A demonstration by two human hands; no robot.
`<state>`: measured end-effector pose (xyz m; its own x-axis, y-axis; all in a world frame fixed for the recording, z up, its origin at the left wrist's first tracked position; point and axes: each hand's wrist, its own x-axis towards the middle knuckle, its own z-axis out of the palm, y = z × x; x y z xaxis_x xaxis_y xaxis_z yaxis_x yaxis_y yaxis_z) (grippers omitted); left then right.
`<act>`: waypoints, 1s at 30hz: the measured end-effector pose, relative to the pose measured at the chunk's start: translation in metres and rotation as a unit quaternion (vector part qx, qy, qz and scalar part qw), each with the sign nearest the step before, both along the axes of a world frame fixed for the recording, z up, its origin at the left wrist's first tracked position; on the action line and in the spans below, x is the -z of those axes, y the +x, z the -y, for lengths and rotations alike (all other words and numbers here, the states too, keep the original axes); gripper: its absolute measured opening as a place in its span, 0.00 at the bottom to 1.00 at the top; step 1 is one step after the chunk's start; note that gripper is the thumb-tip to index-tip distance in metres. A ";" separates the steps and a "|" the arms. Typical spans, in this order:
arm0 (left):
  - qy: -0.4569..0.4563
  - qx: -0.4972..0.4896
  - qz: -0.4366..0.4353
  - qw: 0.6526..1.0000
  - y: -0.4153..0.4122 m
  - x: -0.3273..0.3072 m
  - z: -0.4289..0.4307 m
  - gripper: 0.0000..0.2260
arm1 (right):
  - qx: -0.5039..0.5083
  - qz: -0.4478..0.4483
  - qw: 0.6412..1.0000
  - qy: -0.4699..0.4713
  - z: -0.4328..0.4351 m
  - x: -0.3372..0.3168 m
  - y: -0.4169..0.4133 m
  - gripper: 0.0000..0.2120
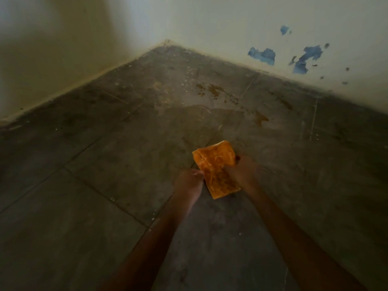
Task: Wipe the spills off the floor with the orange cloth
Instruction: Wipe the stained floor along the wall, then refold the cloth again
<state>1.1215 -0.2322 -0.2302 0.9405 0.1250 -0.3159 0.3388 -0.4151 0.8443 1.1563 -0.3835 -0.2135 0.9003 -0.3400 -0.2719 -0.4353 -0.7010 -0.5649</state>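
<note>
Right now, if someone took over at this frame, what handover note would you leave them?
Left hand: fingers pinch the left edge of the orange cloth, as far as the blur allows.
Right hand: grips the cloth's right side.
Cloth: folded, held between both hands low over the floor; whether it touches the floor is unclear. It carries darker marks.
Done: hard to judge; a darker wet-looking patch lies just beyond the cloth.
Left: brown spills are still on the floor farther ahead, toward the corner, with another blot to the right.
</note>
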 end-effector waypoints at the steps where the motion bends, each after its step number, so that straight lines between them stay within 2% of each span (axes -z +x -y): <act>1: -0.042 -0.020 -0.025 0.999 0.002 -0.003 0.003 0.15 | 0.004 0.000 0.995 0.095 0.003 -0.005 0.000 0.20; 3: -0.149 -0.068 -0.051 0.985 0.005 -0.008 0.007 0.14 | 0.014 -0.004 0.956 0.294 0.010 -0.014 -0.008 0.16; 5: -0.256 -0.087 -0.056 0.961 0.003 -0.016 0.006 0.12 | 0.015 -0.014 0.888 0.458 0.014 -0.026 -0.021 0.18; 6: -0.298 -0.080 -0.059 0.949 0.000 -0.019 0.003 0.14 | 0.017 -0.021 0.859 0.512 0.015 -0.031 -0.028 0.18; 8: -0.363 -0.039 -0.087 0.927 -0.005 -0.023 -0.002 0.21 | 0.034 -0.029 0.826 0.561 0.018 -0.033 -0.039 0.18; 10: -0.404 -0.012 -0.128 0.906 -0.009 -0.027 -0.004 0.27 | 0.057 -0.027 0.825 0.562 0.020 -0.028 -0.047 0.20; 12: -0.375 -0.006 -0.122 0.919 -0.010 -0.028 -0.003 0.27 | 0.078 -0.013 0.838 0.540 0.021 -0.022 -0.055 0.20; 15: -0.275 0.001 -0.063 0.959 -0.009 -0.039 0.005 0.20 | 0.074 0.001 0.871 0.486 0.023 -0.031 -0.066 0.13; 17: -0.254 -0.010 -0.033 0.966 -0.012 -0.058 0.011 0.14 | 0.057 -0.010 0.900 0.432 0.029 -0.052 -0.072 0.19; 19: -0.254 -0.024 -0.011 0.967 -0.020 -0.083 0.010 0.11 | 0.055 -0.010 0.898 0.437 0.028 -0.074 -0.082 0.20; 23: -0.235 -0.014 -0.003 0.972 -0.031 -0.134 0.005 0.09 | 0.089 -0.010 0.891 0.445 0.016 -0.129 -0.105 0.13; 25: -0.225 0.014 -0.013 0.974 -0.035 -0.184 0.003 0.09 | 0.120 -0.025 0.892 0.436 0.013 -0.174 -0.116 0.12; 28: -0.202 0.056 -0.020 0.978 -0.046 -0.276 0.005 0.10 | 0.143 -0.056 0.883 0.443 0.014 -0.259 -0.132 0.18; 30: -0.156 0.069 -0.007 0.985 -0.047 -0.345 0.009 0.11 | 0.152 -0.086 0.875 0.452 0.021 -0.320 -0.137 0.18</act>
<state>1.0741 -0.2410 0.1150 0.9373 -0.1087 -0.3312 0.3093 -0.1786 0.9340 1.0197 -0.4041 0.1068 0.7252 -0.1326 -0.6756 -0.6567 0.1619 -0.7366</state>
